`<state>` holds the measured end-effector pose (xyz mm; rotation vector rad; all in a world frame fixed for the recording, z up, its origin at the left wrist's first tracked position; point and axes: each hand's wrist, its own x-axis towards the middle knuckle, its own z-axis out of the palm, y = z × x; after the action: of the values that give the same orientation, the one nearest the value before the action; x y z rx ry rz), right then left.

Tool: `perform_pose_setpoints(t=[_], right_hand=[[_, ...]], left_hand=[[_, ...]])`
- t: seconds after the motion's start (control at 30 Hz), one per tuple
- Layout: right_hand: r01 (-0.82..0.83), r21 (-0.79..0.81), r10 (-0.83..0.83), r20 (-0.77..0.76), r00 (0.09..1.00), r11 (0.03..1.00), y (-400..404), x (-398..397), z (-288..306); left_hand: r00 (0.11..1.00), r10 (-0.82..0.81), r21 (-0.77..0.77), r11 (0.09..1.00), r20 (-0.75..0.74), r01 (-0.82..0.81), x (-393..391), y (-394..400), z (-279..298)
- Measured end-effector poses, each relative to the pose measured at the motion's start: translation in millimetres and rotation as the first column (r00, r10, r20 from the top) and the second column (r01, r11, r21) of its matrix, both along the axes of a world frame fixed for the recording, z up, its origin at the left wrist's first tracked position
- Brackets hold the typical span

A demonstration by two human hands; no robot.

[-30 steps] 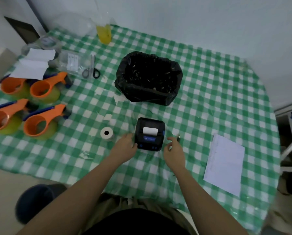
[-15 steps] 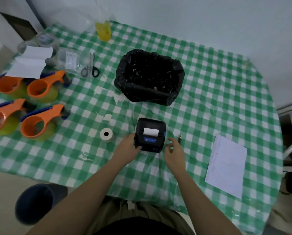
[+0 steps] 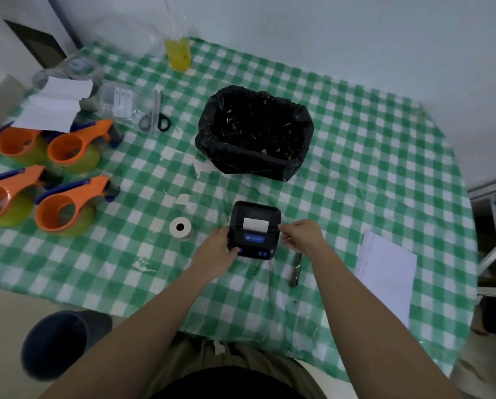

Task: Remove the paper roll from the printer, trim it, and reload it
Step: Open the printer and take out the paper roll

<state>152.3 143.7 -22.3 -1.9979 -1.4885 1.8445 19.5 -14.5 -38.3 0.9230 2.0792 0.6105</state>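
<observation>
A small black printer [image 3: 255, 229] with a blue label sits on the green checked tablecloth, its lid closed and a white paper strip [image 3: 256, 225] sticking out of the slot. My left hand [image 3: 215, 251] grips its left side, thumb on the front corner. My right hand [image 3: 303, 237] touches the printer's right edge with its fingertips. A spare white paper roll [image 3: 180, 228] stands to the left of the printer. A dark slim tool [image 3: 296, 269] lies on the cloth under my right wrist. Scissors [image 3: 155, 116] lie far back left.
A bin lined with a black bag [image 3: 254, 133] stands behind the printer. Several orange tape dispensers [image 3: 68, 205] fill the left side. White paper sheet [image 3: 386, 272] lies at the right. A yellow bag [image 3: 178, 53] is at the back. A dark bucket [image 3: 54, 344] stands on the floor.
My right hand has moved up from the cloth to the printer's right edge, uncovering the dark tool. My left hand stays on the printer's left side.
</observation>
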Motion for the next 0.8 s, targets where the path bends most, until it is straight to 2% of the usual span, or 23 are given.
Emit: perform_pose_setpoints(t=[0.17, 0.47, 0.67, 0.73, 0.8], right_hand=[[0.0, -0.044, -0.002, -0.031, 1.0, 0.999, 5, -4, -1], [-0.064, 0.065, 0.066, -0.024, 0.998, 0.996, -6, -2, -10], [-0.068, 0.051, 0.069, -0.032, 0.997, 0.996, -9, 4, -7], [-0.084, 0.131, 0.081, 0.023, 0.996, 0.988, -15, 6, -9], [-0.089, 0.303, 0.064, 0.092, 0.994, 0.949, -22, 8, -11]], left_hand=[[1.0, 0.019, -0.016, 1.0, 0.011, -0.019, -1, 2, -1], [1.0, 0.021, -0.032, 0.999, 0.003, -0.021, -1, 4, -1], [0.999, 0.035, -0.054, 0.998, 0.01, -0.034, 0, 7, 1], [0.999, 0.033, -0.056, 0.998, 0.018, -0.032, -2, 7, 2], [0.999, 0.024, -0.062, 0.998, 0.024, -0.023, -3, 8, 2]])
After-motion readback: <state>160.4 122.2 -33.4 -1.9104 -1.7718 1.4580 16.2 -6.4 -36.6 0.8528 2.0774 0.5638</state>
